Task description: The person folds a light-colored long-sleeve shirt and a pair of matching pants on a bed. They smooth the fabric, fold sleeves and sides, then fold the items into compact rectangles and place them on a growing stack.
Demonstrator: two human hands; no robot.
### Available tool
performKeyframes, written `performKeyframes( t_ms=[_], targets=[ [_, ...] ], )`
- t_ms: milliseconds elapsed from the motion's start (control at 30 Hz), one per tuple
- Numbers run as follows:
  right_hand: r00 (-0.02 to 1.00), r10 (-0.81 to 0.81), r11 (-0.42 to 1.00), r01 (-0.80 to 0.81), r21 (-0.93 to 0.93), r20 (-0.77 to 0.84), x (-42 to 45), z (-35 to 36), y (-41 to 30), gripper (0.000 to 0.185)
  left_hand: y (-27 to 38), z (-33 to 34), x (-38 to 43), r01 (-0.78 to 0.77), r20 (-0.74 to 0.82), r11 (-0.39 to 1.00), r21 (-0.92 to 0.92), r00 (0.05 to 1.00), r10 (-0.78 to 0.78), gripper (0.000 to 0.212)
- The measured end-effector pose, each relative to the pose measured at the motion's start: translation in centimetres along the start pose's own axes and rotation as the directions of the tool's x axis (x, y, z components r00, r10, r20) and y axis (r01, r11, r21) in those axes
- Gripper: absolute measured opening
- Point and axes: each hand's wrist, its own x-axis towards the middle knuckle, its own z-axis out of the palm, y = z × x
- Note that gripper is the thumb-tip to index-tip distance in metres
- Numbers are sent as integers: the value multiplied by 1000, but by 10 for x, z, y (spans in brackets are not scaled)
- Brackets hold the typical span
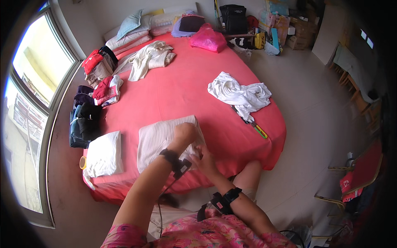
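Observation:
A ribbed, light-coloured garment, folded into a rough rectangle, lies on the red bed sheet before me. Over its upper right part is my left hand, bent at the wrist; its fingertips are hidden, so its grip cannot be told. My right hand is at the garment's lower right edge, fingers curled at the cloth; whether they pinch it is unclear. Both wrists wear black straps with small devices. Left of the ribbed garment lies a folded white garment. A crumpled white garment lies farther off to the right.
A yellow-green utility knife lies near the bed's right side. Folded clothes line the left side by the window; a roll of tape sits at the near left corner. Farther back are a cream garment, pillows and a pink plastic bag.

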Motion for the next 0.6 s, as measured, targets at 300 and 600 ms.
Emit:
performKeyframes(
  t_ms=[300,600],
  targets=[
    [986,162,956,-167,239,40,3,-18,5,19,-5,-44,22,106,-132,813,-573,967,-219,54],
    [995,77,977,-61,204,-69,-5,-18,-14,16,-5,-5,30,103,48,952,-289,995,-93,41]
  ],
)
